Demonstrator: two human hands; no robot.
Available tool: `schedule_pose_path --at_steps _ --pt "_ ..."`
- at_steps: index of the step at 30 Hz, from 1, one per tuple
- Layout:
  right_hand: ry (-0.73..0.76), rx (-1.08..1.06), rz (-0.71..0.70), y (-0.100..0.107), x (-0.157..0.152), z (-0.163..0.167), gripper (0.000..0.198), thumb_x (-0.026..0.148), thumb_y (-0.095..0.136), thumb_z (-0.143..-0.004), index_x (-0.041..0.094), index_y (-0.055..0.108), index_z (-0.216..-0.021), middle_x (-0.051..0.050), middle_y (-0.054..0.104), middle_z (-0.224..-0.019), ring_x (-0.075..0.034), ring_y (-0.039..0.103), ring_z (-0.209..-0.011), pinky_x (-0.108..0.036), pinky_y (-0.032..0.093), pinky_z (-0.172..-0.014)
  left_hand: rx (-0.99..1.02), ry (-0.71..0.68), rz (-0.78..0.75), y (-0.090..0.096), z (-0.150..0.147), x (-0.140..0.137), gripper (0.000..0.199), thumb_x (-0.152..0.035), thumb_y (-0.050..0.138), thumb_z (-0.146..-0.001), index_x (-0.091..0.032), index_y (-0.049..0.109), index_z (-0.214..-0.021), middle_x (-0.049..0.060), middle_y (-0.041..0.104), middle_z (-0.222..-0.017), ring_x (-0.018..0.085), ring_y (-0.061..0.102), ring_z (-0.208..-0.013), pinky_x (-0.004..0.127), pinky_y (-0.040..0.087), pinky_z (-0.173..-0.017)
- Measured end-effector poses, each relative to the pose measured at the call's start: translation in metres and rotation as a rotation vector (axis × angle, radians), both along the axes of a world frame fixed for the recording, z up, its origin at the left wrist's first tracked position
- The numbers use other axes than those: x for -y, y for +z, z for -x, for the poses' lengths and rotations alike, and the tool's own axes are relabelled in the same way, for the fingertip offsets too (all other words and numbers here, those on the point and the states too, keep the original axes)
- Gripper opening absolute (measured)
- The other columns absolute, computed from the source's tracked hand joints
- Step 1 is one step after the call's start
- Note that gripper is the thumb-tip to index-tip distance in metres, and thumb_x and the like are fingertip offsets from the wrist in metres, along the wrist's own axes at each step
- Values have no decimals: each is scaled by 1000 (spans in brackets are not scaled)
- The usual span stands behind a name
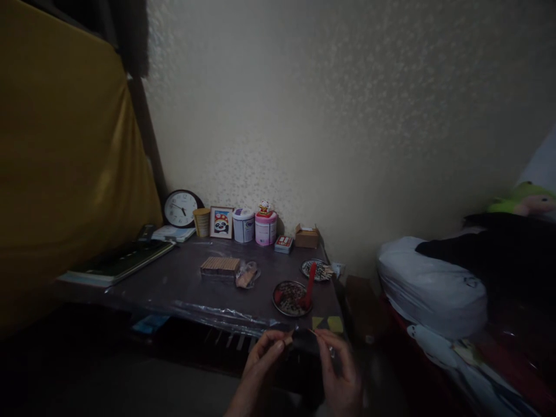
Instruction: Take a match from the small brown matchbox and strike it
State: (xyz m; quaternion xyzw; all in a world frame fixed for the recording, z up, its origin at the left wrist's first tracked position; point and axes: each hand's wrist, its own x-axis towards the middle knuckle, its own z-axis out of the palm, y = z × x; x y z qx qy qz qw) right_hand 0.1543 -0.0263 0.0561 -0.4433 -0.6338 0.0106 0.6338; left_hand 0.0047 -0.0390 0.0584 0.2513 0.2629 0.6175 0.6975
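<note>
Just off the table's front edge, my left hand point(266, 354) is closed in a pinch on a small tan piece point(288, 340). My right hand point(340, 362) is beside it, thumb and fingers pinching a thin light stick point(313, 332). A dark shape point(305, 341) shows between the hands; what it is I cannot tell. Beyond them stands a round plate point(275, 301) of small dark and pale bits, with a red spoon point(310, 284) resting in it. Farther back, a second plate point(304, 264) carries thin pale sticks point(326, 271).
Plastic film covers the table point(191, 289). On it are a row of tan blocks point(220, 266) and a clear bag point(247, 275). Along the wall stand a clock point(181, 208), a yellow cup point(201, 223), a framed panda picture point(222, 223), two canisters point(266, 229) and a cardboard box point(306, 236).
</note>
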Motion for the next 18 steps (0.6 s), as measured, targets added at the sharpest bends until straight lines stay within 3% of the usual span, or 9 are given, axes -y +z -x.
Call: schedule_pose_path --at_steps 6,10,13,15,18 --pt "93 158 -60 3 8 8 15 17 51 -86 23 63 -93 -4 71 -87 -16 68 -82 -24 56 -72 8 -10 -12 3 -5 0 24 -31 76 -61 -19 65 -77 5 73 -82 20 64 -77 30 43 -76" --pt "44 78 -109 12 16 6 16 15 51 -85 23 62 -94 -5 71 -88 -17 67 -83 -28 55 -73 -3 11 -21 11 -5 2 21 -28 75 -63 -18 65 -77 5 73 -81 19 65 -79 28 43 -76" --pt "42 117 -162 7 12 3 16 16 54 -83 24 62 -95 -5 72 -87 -18 68 -82 -30 54 -73 -8 28 -31 15 -7 3 19 -26 75 -64 -18 65 -78 5 73 -80 17 64 -78 27 44 -74" --pt "54 219 -54 -4 1 -2 14 25 51 -86 24 65 -87 -2 72 -78 -16 68 -73 -26 55 -66 -5 12 -56 15 -8 3 19 -26 74 -65 -17 65 -80 5 73 -80 17 64 -75 26 44 -71" --pt "-69 89 50 -18 -17 -13 21 33 48 -88 21 65 -83 -4 72 -75 -17 69 -67 -25 55 -60 -1 -18 -68 10 -7 2 19 -27 73 -67 -17 65 -81 4 71 -74 16 63 -68 26 43 -67"
